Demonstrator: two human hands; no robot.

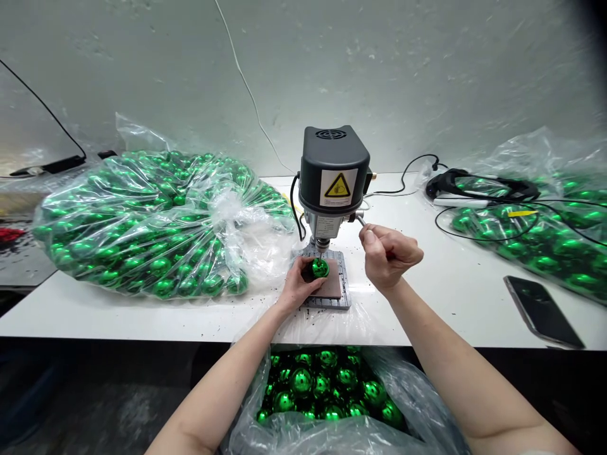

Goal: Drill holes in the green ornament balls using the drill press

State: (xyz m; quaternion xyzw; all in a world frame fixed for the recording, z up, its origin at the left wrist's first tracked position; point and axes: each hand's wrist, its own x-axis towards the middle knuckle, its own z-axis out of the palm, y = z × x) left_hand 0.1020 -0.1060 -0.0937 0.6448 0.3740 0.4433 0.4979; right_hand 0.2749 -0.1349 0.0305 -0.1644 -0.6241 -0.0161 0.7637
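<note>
A small bench drill press (pixel 334 167) with a dark motor housing and a yellow warning label stands on the white table. Under its bit, my left hand (pixel 300 283) grips a shiny green bauble (pixel 320 268) between thumb and fingers. The bauble rests at a brown board (pixel 332 285) on the grey slotted base (pixel 346 297). The bit's tip meets the top of the bauble or is just above it; I cannot tell which. My right hand (pixel 389 251) is closed around the drill press's feed lever (pixel 361 220), on the right of the machine.
A clear bag (pixel 161 227) full of green baubles lies at the left, and another bag (pixel 564 246) at the right. Below the table edge hangs an open bag (pixel 327 385) of baubles. A phone (pixel 543 311) and a black headset (pixel 481 186) with cables lie at the right.
</note>
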